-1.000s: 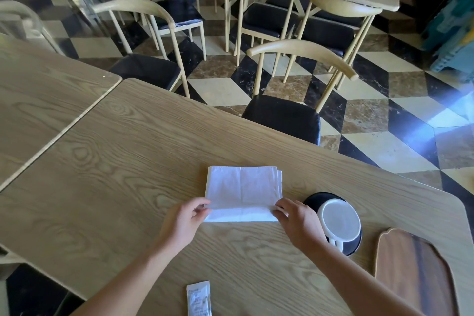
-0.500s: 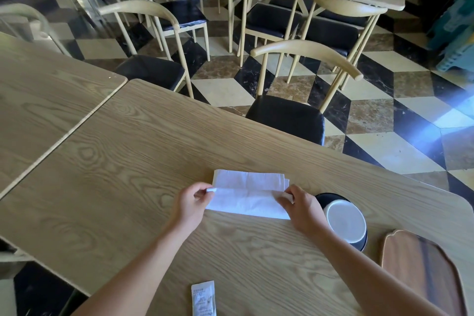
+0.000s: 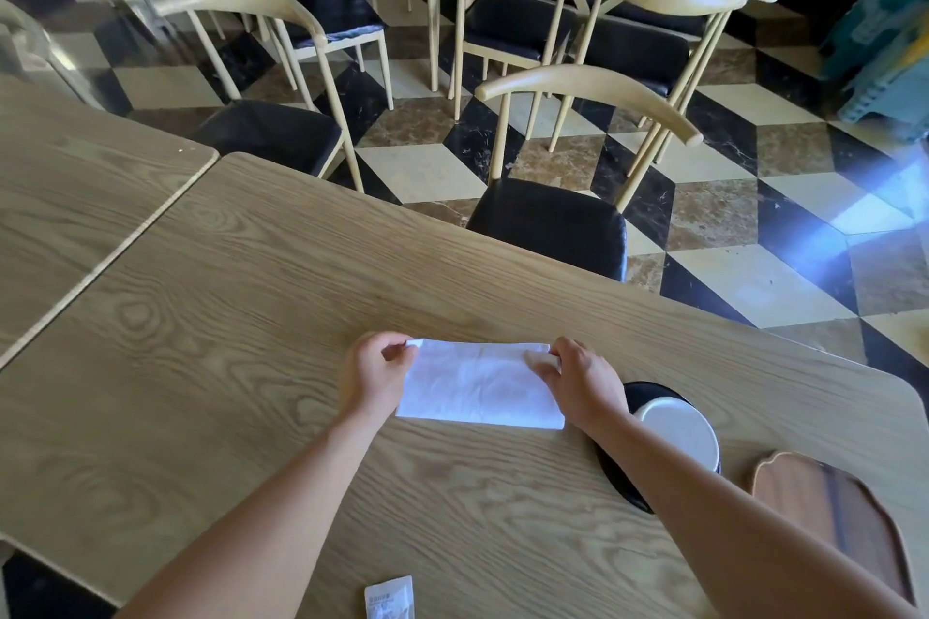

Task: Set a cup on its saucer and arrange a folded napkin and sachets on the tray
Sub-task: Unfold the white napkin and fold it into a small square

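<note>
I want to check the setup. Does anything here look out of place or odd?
Nothing is spilled or damaged. The tray is still bare. The sachet lies alone at the near table edge, and both hands are folding the napkin on the table.

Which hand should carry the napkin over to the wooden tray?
Probably the right hand. It already pinches the napkin at its right end, and the wooden tray lies on that same side; the left hand is farther away.

Matt wood-grain table [image 3: 251, 317]; soft white paper napkin [image 3: 477, 387]
</note>
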Demonstrator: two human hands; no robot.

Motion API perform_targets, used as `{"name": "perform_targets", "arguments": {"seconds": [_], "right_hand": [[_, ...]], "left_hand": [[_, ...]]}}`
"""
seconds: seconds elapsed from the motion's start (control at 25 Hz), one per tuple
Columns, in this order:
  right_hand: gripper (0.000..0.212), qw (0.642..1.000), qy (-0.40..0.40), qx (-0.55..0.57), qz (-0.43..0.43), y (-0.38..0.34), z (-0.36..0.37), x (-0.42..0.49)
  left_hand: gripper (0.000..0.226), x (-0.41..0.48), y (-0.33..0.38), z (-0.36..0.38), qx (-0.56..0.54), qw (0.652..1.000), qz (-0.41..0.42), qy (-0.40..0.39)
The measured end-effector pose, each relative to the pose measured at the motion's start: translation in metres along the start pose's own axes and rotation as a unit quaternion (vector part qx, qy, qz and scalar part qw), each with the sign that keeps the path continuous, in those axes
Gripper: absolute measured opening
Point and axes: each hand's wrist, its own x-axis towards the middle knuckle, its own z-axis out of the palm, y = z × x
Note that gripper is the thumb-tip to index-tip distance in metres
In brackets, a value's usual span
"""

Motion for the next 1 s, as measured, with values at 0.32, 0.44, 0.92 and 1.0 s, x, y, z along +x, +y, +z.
{"name": "perform_targets", "arguments": {"seconds": [0.32,0.44,0.92,1.0], "right_hand": [[0.035,0.999,-0.032,-0.024,0.013,0.003,0.01,0.023],[0.038,0.998,-0.042,-0.03,0.029,0.005,0.013,0.03],[0.033,0.998,0.057,-0.027,0.015,0.001,0.016,0.019],[0.035,0.985,0.132,-0.082,-0.073,-0.009,0.023,0.005]], "left_hand": [[0.007,0.019,-0.013,0.008,0.071,0.997,-0.002,-0.005],[0.005,0.023,-0.014,0.011,0.093,0.996,0.014,-0.003],[0.042,-0.01,-0.02,0.025,0.287,0.904,0.317,0.002],[0.046,-0.017,-0.028,0.028,0.329,0.876,0.35,-0.04]]}}
